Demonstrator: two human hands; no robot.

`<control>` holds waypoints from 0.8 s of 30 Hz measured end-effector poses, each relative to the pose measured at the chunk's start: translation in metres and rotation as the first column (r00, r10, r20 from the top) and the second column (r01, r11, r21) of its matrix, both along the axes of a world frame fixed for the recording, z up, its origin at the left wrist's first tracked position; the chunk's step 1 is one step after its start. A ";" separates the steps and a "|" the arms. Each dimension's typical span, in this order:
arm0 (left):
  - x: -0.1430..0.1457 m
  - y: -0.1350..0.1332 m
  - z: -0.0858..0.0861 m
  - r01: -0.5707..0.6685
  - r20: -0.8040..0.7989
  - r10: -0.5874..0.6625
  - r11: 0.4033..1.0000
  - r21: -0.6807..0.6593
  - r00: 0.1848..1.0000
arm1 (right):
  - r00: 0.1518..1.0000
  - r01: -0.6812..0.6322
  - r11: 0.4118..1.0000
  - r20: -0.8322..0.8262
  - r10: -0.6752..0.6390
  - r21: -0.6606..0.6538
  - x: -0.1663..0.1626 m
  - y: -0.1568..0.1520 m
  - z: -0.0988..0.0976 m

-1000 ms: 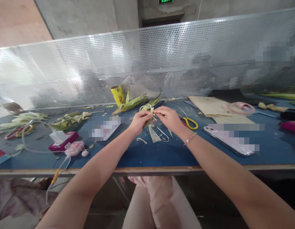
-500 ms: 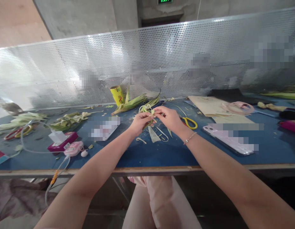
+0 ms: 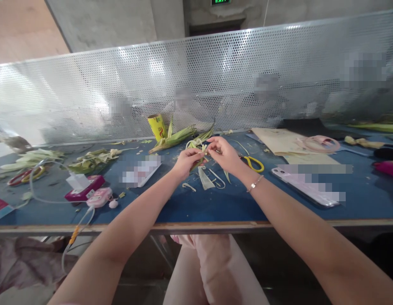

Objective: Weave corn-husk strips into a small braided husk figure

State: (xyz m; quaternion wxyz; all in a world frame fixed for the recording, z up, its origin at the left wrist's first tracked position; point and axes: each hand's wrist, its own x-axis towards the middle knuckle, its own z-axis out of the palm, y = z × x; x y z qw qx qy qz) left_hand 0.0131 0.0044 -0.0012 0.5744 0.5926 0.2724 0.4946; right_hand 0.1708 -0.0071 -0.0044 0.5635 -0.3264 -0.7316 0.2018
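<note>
Over the middle of the blue table, my left hand [image 3: 187, 162] is closed around a small bundle of pale green corn husk strips [image 3: 201, 147]. My right hand [image 3: 224, 154] meets it from the right, thumb and forefinger pinched at the same husk; the fingertips partly hide the grip. Loose husk scraps [image 3: 205, 178] lie below the hands. Yellow-handled scissors [image 3: 255, 164] rest just right of my right wrist, their blades mostly hidden. Behind my hands lies a larger green corn husk [image 3: 179, 137], beside an upright yellow tube [image 3: 157, 128].
A perforated metal screen [image 3: 120, 76] borders the table's back. To the left are a phone [image 3: 147, 171], a purple box with a charger [image 3: 91, 186], cables and husk piles [image 3: 94, 161]. On the right lie another phone [image 3: 306, 186], brown paper [image 3: 272, 142] and a pink ring [image 3: 321, 144].
My right hand has shifted slightly right and down, its fingers curling a little differently at the husk. My left hand stays nearly in place, still holding the bundle.
</note>
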 end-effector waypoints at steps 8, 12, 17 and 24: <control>0.000 -0.001 -0.002 0.019 -0.028 -0.019 0.999 0.036 0.999 | 0.899 -0.363 0.855 -0.380 0.217 -0.370 -0.002 -0.006 0.006; 0.000 0.000 -0.002 0.001 -0.043 0.000 1.000 0.028 0.999 | 0.901 -0.322 0.867 -0.403 0.158 -0.379 -0.003 -0.005 0.006; 0.002 0.002 -0.004 -0.057 -0.053 0.062 0.995 0.084 0.997 | 0.939 -0.159 0.938 -0.341 0.047 -0.309 -0.006 0.005 -0.002; 0.002 0.009 -0.008 -0.230 -0.151 0.276 0.936 0.264 0.949 | 0.953 -0.052 0.986 -0.302 0.002 -0.158 -0.009 0.010 -0.010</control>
